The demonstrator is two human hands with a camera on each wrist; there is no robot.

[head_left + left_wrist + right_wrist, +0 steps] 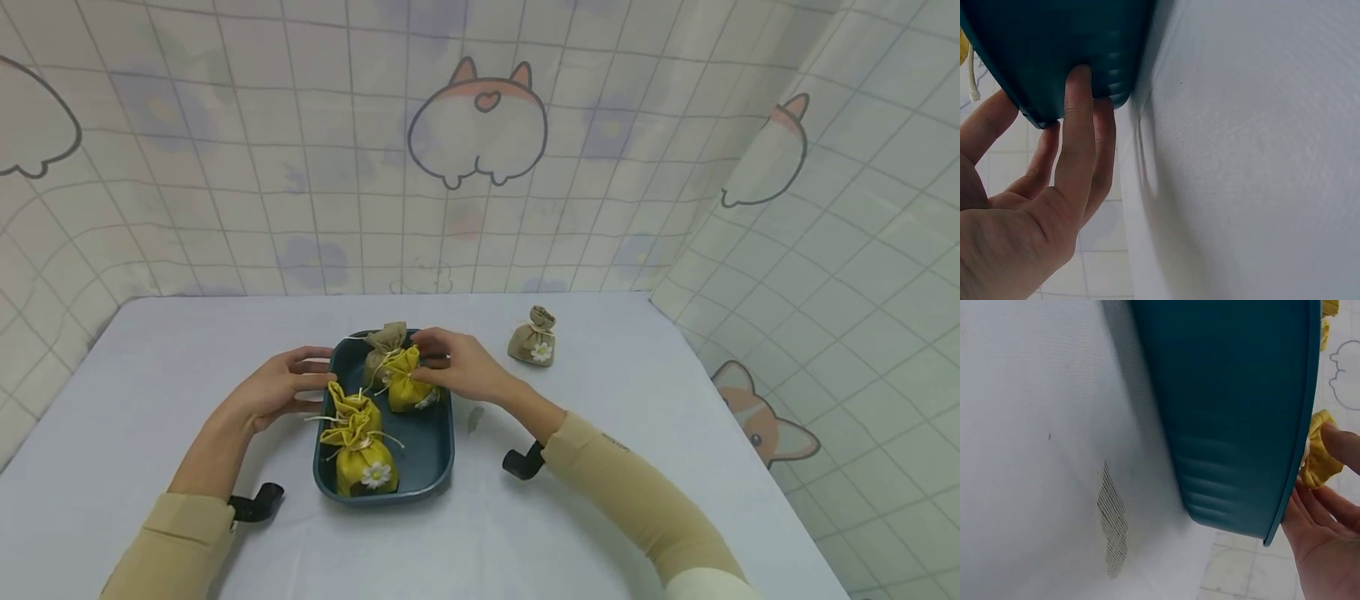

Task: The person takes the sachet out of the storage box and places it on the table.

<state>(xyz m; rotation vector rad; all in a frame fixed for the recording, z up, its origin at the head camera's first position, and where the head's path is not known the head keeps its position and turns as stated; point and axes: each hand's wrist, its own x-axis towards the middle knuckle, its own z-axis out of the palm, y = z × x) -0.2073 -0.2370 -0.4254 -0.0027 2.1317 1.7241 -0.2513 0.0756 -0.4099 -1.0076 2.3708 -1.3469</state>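
Observation:
A dark teal tray (426, 454) stands on the table with several small drawstring pouches in it. My left hand (281, 387) holds the tray at its left side, its fingers (1075, 125) against the outer wall and at the rim. At the tray's back right, my right hand (461, 364) pinches a yellow pouch (405, 387) between thumb and fingers. Behind this pouch is a tan pouch (377, 354), partly hidden. Along the left side lie yellow pouches; the front one (360, 467) bears a white flower.
Another tan pouch (531, 343) with a white flower stands on the white table (585, 500), to the right of the tray. A grid-patterned curtain (360, 208) with cartoon animals hangs behind and beside the table.

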